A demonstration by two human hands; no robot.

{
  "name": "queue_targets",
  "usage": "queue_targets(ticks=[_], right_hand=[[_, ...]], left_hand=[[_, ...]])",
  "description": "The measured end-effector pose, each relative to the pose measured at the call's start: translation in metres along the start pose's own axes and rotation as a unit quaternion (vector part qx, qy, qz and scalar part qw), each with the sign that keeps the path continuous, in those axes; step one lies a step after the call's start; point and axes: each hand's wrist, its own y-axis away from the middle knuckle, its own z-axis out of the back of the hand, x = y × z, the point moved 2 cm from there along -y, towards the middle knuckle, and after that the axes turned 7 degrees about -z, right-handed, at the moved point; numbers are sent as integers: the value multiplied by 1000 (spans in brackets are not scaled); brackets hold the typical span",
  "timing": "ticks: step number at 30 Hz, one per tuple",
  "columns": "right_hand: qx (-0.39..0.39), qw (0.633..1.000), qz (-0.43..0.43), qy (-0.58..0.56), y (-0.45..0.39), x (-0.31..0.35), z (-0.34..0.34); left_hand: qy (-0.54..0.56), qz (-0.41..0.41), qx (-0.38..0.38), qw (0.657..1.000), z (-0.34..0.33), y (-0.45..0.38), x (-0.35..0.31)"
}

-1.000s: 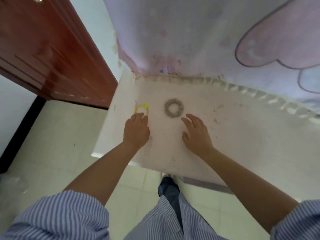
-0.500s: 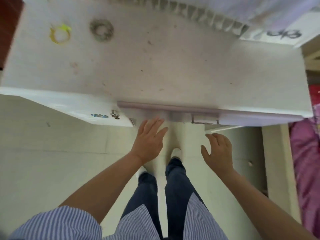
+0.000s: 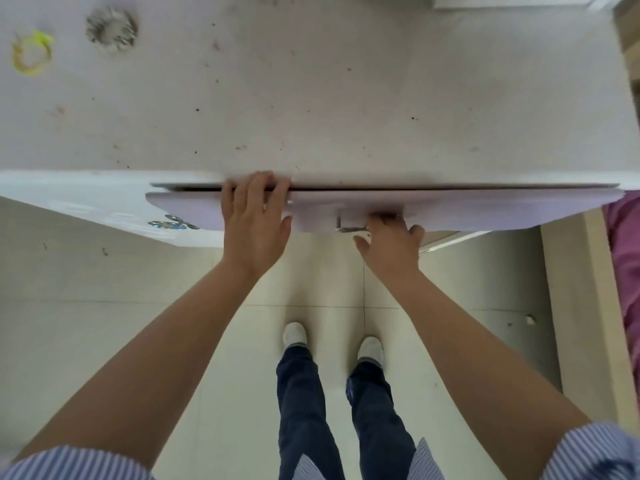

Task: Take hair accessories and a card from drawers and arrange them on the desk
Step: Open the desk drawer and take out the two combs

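A yellow hair tie [image 3: 32, 54] and a grey scrunchie [image 3: 110, 28] lie on the pale desk top [image 3: 346, 98] at its far left. Below the desk's front edge runs a lilac drawer front [image 3: 467, 209], pulled out by a thin gap. My left hand [image 3: 254, 216] lies over the drawer's top edge, fingers curled into the gap. My right hand [image 3: 389, 242] grips the drawer's metal handle [image 3: 349, 225] from below. No card is in view, and the drawer's inside is hidden.
A second metal handle [image 3: 173, 223] sits on the white panel left of the drawer. The tiled floor [image 3: 104, 323] and my feet are below. A pink cloth [image 3: 627, 271] and a beige upright panel [image 3: 575, 306] stand at the right.
Both hands left the desk top and dropped to the drawer: the left one now hooks its top edge, the right one holds its handle. The view tilted down and the drawer shows a gap.
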Motion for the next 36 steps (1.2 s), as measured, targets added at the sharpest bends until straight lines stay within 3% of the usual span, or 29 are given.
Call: queue_targets(ticks=[6,11,17,20,23,25,28,31,36], right_hand=[[52,998,35,2,56,-18,-7],[86,995,43,16,83,-26,-22],[169,982,81,38,89,-32,-23],[221,967,117,-38,94,-37,2],[114,951,240,-158,95,-42,42],[33,952,281,-120,78,-40,58],[83,974,211,19,22,-23,47],[150,969,152,126,-20,-14,17],[157,972,128,119,-41,-10,-7]], left_hand=[[37,-86,22,995,8,42,-24],[56,-22,50,997,3,70,-39],[49,-20,62,997,-7,80,-45],[37,-21,82,996,-11,82,-47],[26,-35,90,995,-13,83,-43],[22,-49,99,994,-13,85,-42],[21,-52,105,993,-13,86,-41],[29,-40,116,992,-12,86,-44],[43,-25,145,988,-11,84,-43]])
